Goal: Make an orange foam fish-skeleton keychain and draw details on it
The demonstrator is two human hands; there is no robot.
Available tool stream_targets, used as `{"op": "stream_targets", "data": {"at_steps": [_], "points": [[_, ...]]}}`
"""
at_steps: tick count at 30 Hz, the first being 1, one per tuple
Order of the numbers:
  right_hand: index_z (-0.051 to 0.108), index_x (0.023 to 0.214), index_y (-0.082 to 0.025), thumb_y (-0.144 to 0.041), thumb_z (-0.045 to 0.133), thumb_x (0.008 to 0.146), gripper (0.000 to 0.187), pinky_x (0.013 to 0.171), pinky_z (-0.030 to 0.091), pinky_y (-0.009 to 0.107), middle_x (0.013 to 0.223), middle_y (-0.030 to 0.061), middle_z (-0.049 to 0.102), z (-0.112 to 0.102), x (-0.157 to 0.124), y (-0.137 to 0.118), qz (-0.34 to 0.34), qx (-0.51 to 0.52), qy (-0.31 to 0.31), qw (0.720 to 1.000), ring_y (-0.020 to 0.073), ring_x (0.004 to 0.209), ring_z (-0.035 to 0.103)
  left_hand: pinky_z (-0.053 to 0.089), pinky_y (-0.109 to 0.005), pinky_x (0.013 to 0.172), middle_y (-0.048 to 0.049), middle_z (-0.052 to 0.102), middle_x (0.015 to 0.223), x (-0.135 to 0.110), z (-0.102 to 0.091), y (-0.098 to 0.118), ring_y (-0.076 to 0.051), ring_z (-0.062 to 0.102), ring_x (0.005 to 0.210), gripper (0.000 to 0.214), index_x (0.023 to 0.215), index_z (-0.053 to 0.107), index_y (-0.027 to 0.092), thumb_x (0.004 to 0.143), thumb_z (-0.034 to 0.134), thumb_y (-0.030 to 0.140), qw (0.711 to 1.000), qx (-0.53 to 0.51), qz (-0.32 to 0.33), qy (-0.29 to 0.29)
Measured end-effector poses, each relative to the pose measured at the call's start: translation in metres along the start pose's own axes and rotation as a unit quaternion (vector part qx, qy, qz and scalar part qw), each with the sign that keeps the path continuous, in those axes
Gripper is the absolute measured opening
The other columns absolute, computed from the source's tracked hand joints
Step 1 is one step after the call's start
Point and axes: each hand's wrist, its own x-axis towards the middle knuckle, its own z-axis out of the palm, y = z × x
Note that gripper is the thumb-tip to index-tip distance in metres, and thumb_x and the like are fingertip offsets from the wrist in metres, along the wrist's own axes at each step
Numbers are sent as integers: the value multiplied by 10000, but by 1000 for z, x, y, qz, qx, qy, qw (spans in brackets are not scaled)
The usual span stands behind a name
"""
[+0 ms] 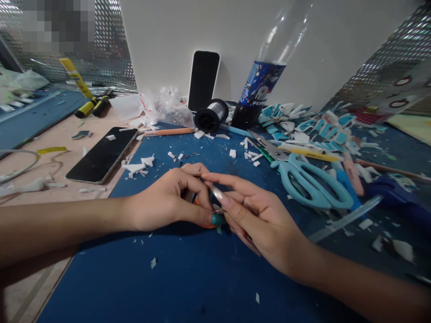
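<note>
My left hand is closed, its fingers curled around a small orange object that is mostly hidden beneath them. A teal patch shows at the tip of the left thumb; whether it is a nail or part of the object I cannot tell. Against the left fingertips, my right hand is pinched closed, with a long glossy thumbnail over the same spot. What the right fingers hold is too small and covered to name. Both hands are just above the blue mat.
Light-blue scissors and a yellow pen lie at right, below piled white-and-blue scraps. Behind stand a Pepsi bottle, a wire spool and an upright phone. Another phone lies at left.
</note>
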Motion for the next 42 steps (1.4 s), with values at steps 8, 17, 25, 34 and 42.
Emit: {"op": "stream_targets", "data": {"at_steps": [8, 17, 25, 34, 42], "points": [[497, 1303, -185, -239, 442, 933, 378, 331, 258, 116, 434, -106, 395, 0, 0, -2, -4, 2, -3, 1000, 18, 319, 302, 369, -291, 813, 26, 576, 702, 0, 1, 1, -139, 499, 847, 163, 547, 645, 165, 660, 756, 130, 1000, 0, -5, -2], [493, 1305, -192, -245, 442, 939, 373, 332, 261, 109, 432, -111, 398, 0, 1, -1, -4, 3, -2, 1000, 14, 319, 303, 375, -299, 824, 18, 564, 737, 0, 1, 1, -148, 501, 877, 163, 547, 643, 162, 659, 760, 140, 1000, 6, -8, 1], [506, 1295, -194, -234, 434, 940, 365, 336, 280, 117, 434, -110, 400, 1, -1, -3, -3, -9, -4, 1000, 16, 314, 311, 383, -307, 844, 15, 571, 713, 0, 1, 2, -146, 499, 853, 170, 539, 635, 162, 660, 752, 136, 1000, 1, -7, -1], [504, 1299, -213, -252, 439, 942, 365, 345, 280, 120, 435, -109, 404, 0, -1, -2, 0, -8, -3, 1000, 16, 319, 312, 383, -326, 881, 11, 570, 712, 1, 0, 3, -157, 511, 863, 164, 544, 638, 161, 665, 747, 146, 1000, 1, -15, -8], [494, 1306, -171, -256, 442, 937, 383, 341, 259, 116, 419, -109, 388, 1, -1, -3, -1, 2, 6, 1000, 16, 320, 303, 385, -295, 860, 12, 566, 755, -1, 0, 1, -149, 500, 887, 158, 561, 645, 164, 671, 758, 163, 1000, 5, -7, -5]]}}
